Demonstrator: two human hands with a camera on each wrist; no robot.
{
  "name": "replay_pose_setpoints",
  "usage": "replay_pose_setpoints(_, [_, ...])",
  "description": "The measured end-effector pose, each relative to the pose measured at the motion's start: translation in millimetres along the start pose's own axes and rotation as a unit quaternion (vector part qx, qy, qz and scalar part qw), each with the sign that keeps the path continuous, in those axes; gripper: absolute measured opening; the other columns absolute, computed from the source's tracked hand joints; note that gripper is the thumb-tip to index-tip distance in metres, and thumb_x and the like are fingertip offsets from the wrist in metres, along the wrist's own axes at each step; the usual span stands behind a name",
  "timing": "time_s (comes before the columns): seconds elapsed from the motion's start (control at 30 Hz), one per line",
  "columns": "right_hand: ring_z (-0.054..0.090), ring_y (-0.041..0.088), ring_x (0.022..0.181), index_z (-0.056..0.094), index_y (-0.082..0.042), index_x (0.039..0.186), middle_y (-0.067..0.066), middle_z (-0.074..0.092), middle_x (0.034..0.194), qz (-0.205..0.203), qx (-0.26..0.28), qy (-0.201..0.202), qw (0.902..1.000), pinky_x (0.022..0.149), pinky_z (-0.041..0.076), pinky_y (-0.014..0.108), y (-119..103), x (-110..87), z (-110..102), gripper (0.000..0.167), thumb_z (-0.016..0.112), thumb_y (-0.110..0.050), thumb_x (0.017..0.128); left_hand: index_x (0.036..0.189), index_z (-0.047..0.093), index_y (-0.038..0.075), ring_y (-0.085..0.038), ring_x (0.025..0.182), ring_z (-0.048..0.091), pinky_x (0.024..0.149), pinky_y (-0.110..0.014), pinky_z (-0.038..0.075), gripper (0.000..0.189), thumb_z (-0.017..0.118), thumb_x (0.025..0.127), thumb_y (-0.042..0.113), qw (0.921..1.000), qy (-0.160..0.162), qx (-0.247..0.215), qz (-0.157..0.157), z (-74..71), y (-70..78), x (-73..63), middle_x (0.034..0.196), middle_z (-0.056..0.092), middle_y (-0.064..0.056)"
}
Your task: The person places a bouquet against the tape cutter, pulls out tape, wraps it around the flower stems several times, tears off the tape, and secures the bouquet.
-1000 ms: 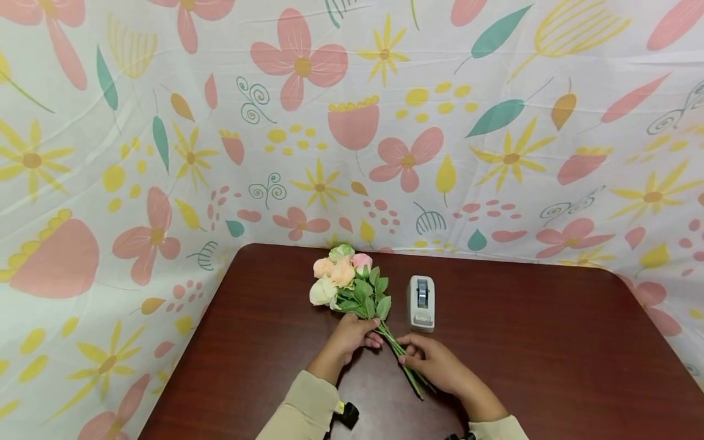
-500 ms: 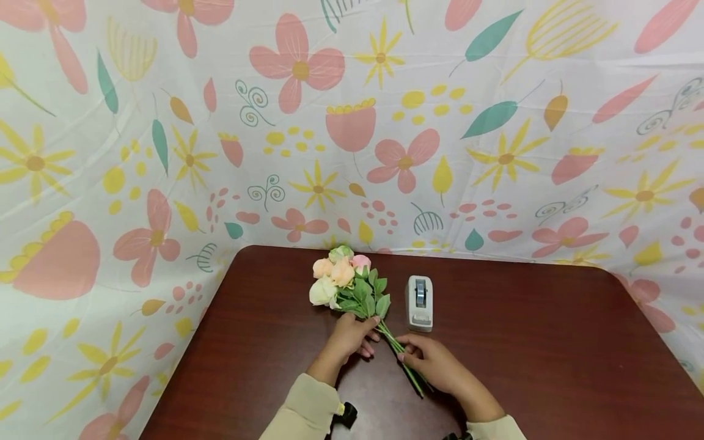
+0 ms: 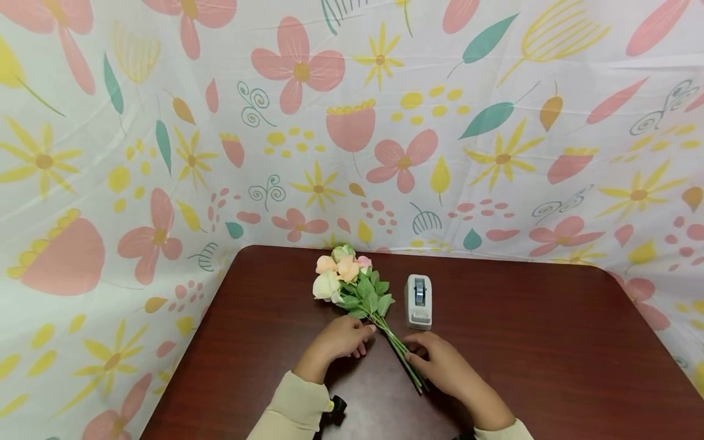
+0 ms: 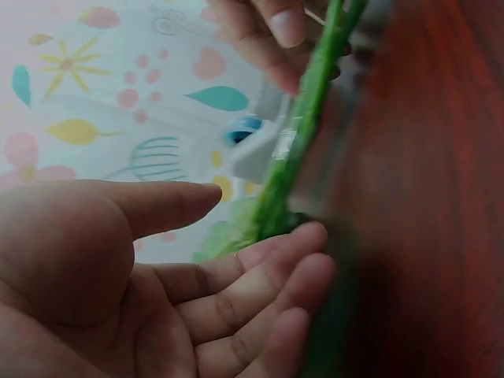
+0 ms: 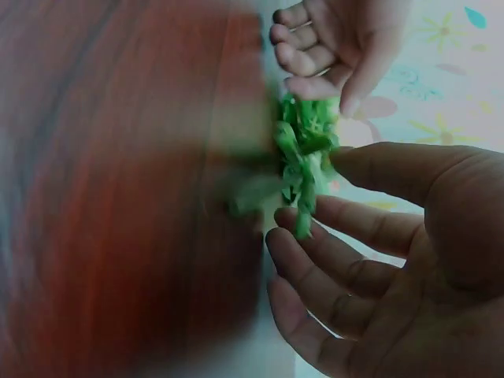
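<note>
A bouquet of artificial flowers (image 3: 348, 278) in white, peach and pink lies on the table, leaves toward its middle and green stems (image 3: 400, 349) slanting toward the front right. A shiny clear band, like tape, shows on the stems (image 4: 293, 130) in the left wrist view. Just left of the stems, my left hand (image 3: 340, 339) holds nothing, its fingers loosely bent. At the lower stems is my right hand (image 3: 440, 363); its thumb and fingers stand apart on either side of them in the right wrist view, the thumb tip seeming to touch.
A white tape dispenser (image 3: 419, 302) stands just right of the bouquet, behind my right hand. The dark red-brown table (image 3: 528, 342) runs back to a flower-printed cloth (image 3: 473, 183) that hangs behind and at the left.
My left hand has let go of the stems and drawn off to the left. The right hand's grip has loosened, and the bouquet's head has shifted slightly right.
</note>
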State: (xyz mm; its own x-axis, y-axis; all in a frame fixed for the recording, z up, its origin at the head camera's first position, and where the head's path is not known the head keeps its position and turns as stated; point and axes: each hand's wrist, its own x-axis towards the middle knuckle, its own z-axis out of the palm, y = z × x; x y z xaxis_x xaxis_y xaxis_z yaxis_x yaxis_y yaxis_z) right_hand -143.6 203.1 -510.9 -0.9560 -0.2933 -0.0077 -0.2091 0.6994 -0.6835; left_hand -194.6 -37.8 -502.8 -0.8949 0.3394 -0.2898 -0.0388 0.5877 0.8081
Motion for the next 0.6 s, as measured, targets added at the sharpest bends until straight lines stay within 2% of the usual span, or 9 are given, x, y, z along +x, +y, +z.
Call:
replay_pose_setpoints(0.1, [0.069, 0.015, 0.098, 0.069, -0.007, 0.123, 0.003, 0.069, 0.114, -0.003, -0.019, 0.016, 0.9997, 0.084, 0.055, 0.032, -2.4, -2.4, -7.3, 0.029, 0.068, -0.021, 0.097, 0.089, 0.071, 0.005, -0.025, 0.064, 0.065, 0.059, -0.033, 0.048, 0.039, 0.059, 0.1, 0.04, 0.9993, 0.005, 0.03, 0.02, -11.0, 8.1, -7.3, 0.077, 0.071, -0.01])
replay_pose_setpoints(0.2, [0.069, 0.021, 0.109, 0.071, -0.011, 0.122, 0.0, 0.071, 0.117, -0.011, -0.044, 0.041, 0.9981, 0.093, 0.054, 0.042, -8.3, -4.2, -15.8, 0.026, 0.066, -0.023, 0.099, 0.098, 0.071, 0.009, -0.024, 0.066, 0.064, 0.061, -0.034, 0.047, 0.035, 0.057, 0.101, 0.042, 0.9985, 0.012, 0.039, 0.037, -20.9, 19.0, -14.8, 0.086, 0.073, -0.01])
replay_pose_setpoints(0.23, [0.068, 0.021, 0.111, 0.071, -0.013, 0.121, -0.001, 0.071, 0.117, -0.013, -0.054, 0.051, 0.9972, 0.095, 0.053, 0.044, -10.6, -4.7, -18.6, 0.026, 0.065, -0.025, 0.099, 0.1, 0.07, 0.012, -0.022, 0.067, 0.064, 0.062, -0.034, 0.047, 0.034, 0.057, 0.102, 0.043, 0.9978, 0.021, 0.045, 0.043, -23.9, 22.8, -17.4, 0.089, 0.073, -0.008])
replay_pose_setpoints(0.33, [0.068, 0.019, 0.112, 0.073, -0.017, 0.119, -0.005, 0.071, 0.114, -0.028, -0.073, 0.072, 0.9943, 0.095, 0.053, 0.046, -18.2, -5.2, -29.1, 0.025, 0.063, -0.03, 0.1, 0.11, 0.069, 0.016, -0.02, 0.085, 0.067, 0.074, -0.038, 0.051, 0.028, 0.056, 0.102, 0.04, 0.9932, 0.06, 0.068, 0.073, -31.6, 34.6, -23.2, 0.103, 0.073, -0.005])
replay_pose_setpoints(0.4, [0.068, 0.018, 0.109, 0.073, -0.018, 0.12, -0.007, 0.071, 0.112, -0.044, -0.083, 0.083, 0.9921, 0.093, 0.054, 0.046, -23.0, -4.7, -36.9, 0.027, 0.062, -0.033, 0.101, 0.119, 0.067, 0.016, -0.022, 0.107, 0.066, 0.088, -0.042, 0.052, 0.03, 0.057, 0.102, 0.038, 0.987, 0.095, 0.092, 0.091, -36.1, 41.6, -25.0, 0.117, 0.07, -0.004])
replay_pose_setpoints(0.47, [0.068, 0.02, 0.11, 0.072, -0.017, 0.122, -0.004, 0.071, 0.113, -0.063, -0.096, 0.097, 0.9887, 0.095, 0.052, 0.049, -26.1, -3.6, -44.9, 0.028, 0.063, -0.032, 0.1, 0.129, 0.064, 0.014, -0.026, 0.125, 0.058, 0.101, -0.047, 0.048, 0.035, 0.058, 0.102, 0.037, 0.9785, 0.13, 0.115, 0.111, -40.6, 47.1, -24.5, 0.13, 0.065, -0.005])
replay_pose_setpoints(0.6, [0.063, 0.032, 0.122, 0.07, -0.015, 0.128, 0.007, 0.071, 0.124, -0.097, -0.13, 0.133, 0.9777, 0.102, 0.043, 0.059, -24.6, 0.6, -59.2, 0.033, 0.069, -0.027, 0.097, 0.138, 0.06, 0.016, -0.033, 0.143, 0.043, 0.114, -0.057, 0.035, 0.044, 0.061, 0.101, 0.038, 0.9531, 0.194, 0.17, 0.158, -48.8, 50.7, -16.3, 0.144, 0.056, -0.008])
